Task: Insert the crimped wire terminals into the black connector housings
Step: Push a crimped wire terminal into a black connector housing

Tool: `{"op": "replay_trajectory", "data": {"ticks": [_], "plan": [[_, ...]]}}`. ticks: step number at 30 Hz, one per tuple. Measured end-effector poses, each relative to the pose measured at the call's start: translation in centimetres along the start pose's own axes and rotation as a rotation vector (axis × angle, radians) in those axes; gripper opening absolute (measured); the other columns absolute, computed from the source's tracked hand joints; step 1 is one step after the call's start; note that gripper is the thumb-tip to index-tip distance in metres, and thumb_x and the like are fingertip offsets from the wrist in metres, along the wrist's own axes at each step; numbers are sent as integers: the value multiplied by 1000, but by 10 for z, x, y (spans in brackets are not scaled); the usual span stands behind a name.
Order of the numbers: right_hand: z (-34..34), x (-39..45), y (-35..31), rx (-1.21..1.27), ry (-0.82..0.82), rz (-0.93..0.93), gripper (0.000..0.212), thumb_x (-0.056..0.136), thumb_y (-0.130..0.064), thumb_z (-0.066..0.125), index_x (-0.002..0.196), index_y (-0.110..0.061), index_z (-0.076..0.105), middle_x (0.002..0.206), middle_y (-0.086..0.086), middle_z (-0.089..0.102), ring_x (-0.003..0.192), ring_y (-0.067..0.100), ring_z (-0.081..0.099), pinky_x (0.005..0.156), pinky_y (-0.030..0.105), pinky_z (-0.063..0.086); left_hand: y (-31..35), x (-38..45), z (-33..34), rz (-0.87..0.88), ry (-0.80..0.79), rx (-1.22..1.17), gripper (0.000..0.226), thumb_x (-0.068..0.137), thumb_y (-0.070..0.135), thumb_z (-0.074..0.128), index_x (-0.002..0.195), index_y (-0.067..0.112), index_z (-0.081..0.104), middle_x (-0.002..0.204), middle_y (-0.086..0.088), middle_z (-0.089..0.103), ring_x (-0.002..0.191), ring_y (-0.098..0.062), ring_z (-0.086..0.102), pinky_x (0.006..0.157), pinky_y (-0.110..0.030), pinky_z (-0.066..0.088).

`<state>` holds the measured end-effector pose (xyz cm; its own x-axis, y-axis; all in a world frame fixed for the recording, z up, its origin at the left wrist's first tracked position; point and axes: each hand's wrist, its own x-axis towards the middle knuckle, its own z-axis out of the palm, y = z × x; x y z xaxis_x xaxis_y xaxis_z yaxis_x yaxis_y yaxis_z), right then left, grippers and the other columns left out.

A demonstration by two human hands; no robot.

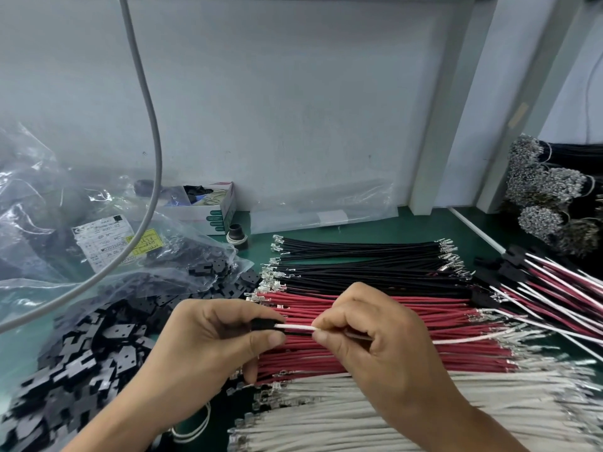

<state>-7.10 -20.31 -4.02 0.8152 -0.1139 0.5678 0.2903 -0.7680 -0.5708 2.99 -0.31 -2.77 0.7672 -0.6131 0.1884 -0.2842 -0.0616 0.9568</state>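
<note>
white wires point(375, 415) lay closest. right hand point(375, 340) pinched one white wire point(297, 327), left hand point(208, 337) pinched a black housing point(266, 324) at its 9 o'clock. red wires point(424, 311) sat at 12 o'clock, loose housings point(107, 340) at 9.

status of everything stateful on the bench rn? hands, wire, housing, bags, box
left hand: pinches black connector housing
right hand: pinches white wire
white wire: end at the housing, seating depth hidden
loose housings: spilled in a heap
plastic bag: open, lying on its side
small box: open, odds and ends inside
black wires, red wires, white wires: lying loose in rows
</note>
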Motion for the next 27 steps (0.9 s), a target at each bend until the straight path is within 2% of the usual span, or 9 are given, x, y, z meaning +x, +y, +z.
{"op": "replay_trajectory", "data": {"ticks": [3,8,15,19,21,23,25,27], "plan": [[3,2,-2,-43,-18,10,16,87,-44,67,85,-30,74,85,-16,59,80,7,61,64,25,48,-1,1,0,-2,4,22,18,68,20,86,86,23,84,58,-15,71,43,-18,61,48,-19,50],[8,1,-2,-130,27,-48,22,92,-42,62,81,-26,71,81,-17,54,72,0,52,61,16,38,-5,0,-1,-1,-25,57,20,70,27,86,89,28,84,56,-13,71,45,-18,62,50,-21,51],[17,0,-1,-258,129,-180,26,94,-39,57,78,-24,70,80,-15,55,68,4,52,55,23,43,-10,1,1,45,9,108,16,70,33,86,85,33,84,47,-13,64,36,-15,53,42,-18,44],[9,8,-4,-322,158,-217,27,99,-42,54,83,-26,68,83,-15,55,74,7,52,58,26,44,-3,3,-2,89,36,11,20,67,25,86,86,22,85,51,-12,67,38,-14,54,42,-15,43],[3,12,-4,-365,124,-206,26,101,-43,49,94,-25,67,91,-14,57,82,9,54,66,27,46,-3,5,-5,104,87,-80,24,65,23,84,88,16,84,58,-13,70,41,-17,56,43,-17,44],[-5,14,-3,-404,77,-144,30,101,-46,44,108,-26,66,95,-15,60,83,6,58,66,26,50,-3,7,-11,98,170,-164,27,65,22,82,90,13,83,66,-16,74,46,-22,58,45,-21,47],[-14,13,-3,-469,129,-155,30,100,-41,48,106,-24,71,88,-14,61,73,5,59,57,24,49,-3,9,-20,91,227,-192,29,69,26,79,96,16,83,77,-16,77,56,-22,65,50,-23,54],[-26,15,-2,-572,266,-252,21,98,-29,60,98,-17,76,81,-7,62,66,11,58,49,28,48,-6,11,-29,101,266,-135,30,79,35,73,105,22,81,93,-8,80,75,-18,74,64,-22,60]]}}
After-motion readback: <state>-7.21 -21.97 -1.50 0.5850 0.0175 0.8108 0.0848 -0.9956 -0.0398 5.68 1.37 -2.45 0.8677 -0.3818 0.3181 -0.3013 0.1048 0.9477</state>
